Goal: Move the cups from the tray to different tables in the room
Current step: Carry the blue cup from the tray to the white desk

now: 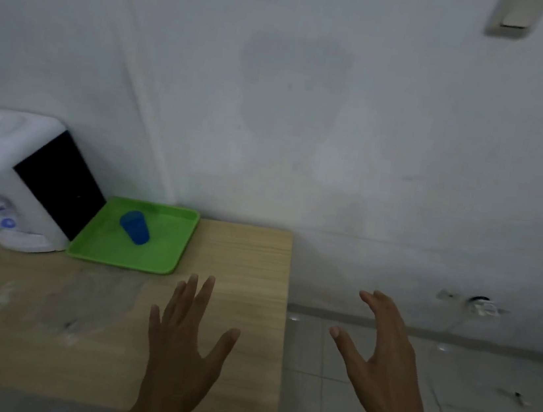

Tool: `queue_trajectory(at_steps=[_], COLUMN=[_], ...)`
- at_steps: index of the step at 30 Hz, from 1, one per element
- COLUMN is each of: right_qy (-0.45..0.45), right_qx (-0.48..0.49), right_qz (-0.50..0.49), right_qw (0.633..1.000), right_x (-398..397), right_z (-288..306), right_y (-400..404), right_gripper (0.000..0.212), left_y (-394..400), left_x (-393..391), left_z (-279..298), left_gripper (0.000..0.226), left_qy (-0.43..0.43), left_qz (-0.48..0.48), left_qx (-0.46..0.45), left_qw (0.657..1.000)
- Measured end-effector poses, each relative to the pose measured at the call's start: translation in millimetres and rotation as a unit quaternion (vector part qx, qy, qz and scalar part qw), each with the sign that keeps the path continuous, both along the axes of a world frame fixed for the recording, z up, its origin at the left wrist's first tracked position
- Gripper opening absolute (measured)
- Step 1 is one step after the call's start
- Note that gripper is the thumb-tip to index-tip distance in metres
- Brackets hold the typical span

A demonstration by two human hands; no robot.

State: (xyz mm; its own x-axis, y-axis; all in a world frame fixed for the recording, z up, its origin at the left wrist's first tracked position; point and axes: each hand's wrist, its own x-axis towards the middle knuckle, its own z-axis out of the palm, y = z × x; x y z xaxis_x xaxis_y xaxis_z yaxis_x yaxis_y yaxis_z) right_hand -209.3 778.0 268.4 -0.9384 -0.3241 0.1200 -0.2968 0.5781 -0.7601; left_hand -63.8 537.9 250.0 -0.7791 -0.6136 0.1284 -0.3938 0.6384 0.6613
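One blue cup (135,227) stands upside down on a green tray (160,257), which lies at the back of a light wooden table (233,304) against the wall. My left hand (184,343) hovers over the table's right part, palm down, fingers spread, holding nothing, a short way in front of the tray's right corner. My right hand (378,351) is raised beyond the table's right edge, over the floor, fingers apart and empty.
A white water dispenser (14,179) with a black side panel stands on the table directly left of the tray. The white wall runs behind the table. Pale tiled floor (447,384) lies to the right, with a wall socket and cable low on the wall.
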Motion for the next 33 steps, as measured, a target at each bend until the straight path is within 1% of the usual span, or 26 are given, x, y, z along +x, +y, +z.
queue_trajectory(at_steps=[7,12,17,23,27,29,33], right_qy=[-0.005,-0.006,0.001,-0.015,-0.049,-0.073,-0.142], right_qx=[0.0,0.011,0.006,0.015,0.009,0.006,0.017], right_qz=[0.046,0.068,0.077,0.097,0.092,0.096,0.123], right_qw=[0.999,0.998,0.997,0.995,0.995,0.993,0.982], right_x=[10,12,14,9,-2,-7,-13], right_z=[-10,-22,-36,-66,-103,-122,-157], right_y=[-99,-143,-189,-267,-331,-365,-433], right_gripper=[0.068,0.068,0.073,0.075,0.076,0.079,0.087], left_y=[-80,-115,-154,-221,-280,-310,-360], left_x=[35,48,54,49,36,30,21], left_z=[-13,-19,-28,-48,-75,-91,-124], left_gripper=[0.098,0.103,0.109,0.111,0.111,0.104,0.093], left_qy=[-0.017,-0.022,-0.024,-0.033,-0.056,-0.072,-0.133], left_qz=[0.07,0.094,0.113,0.125,0.131,0.129,0.115], left_qx=[0.001,0.017,0.034,0.043,0.086,0.108,0.106], left_qw=[0.997,0.995,0.993,0.991,0.986,0.983,0.979])
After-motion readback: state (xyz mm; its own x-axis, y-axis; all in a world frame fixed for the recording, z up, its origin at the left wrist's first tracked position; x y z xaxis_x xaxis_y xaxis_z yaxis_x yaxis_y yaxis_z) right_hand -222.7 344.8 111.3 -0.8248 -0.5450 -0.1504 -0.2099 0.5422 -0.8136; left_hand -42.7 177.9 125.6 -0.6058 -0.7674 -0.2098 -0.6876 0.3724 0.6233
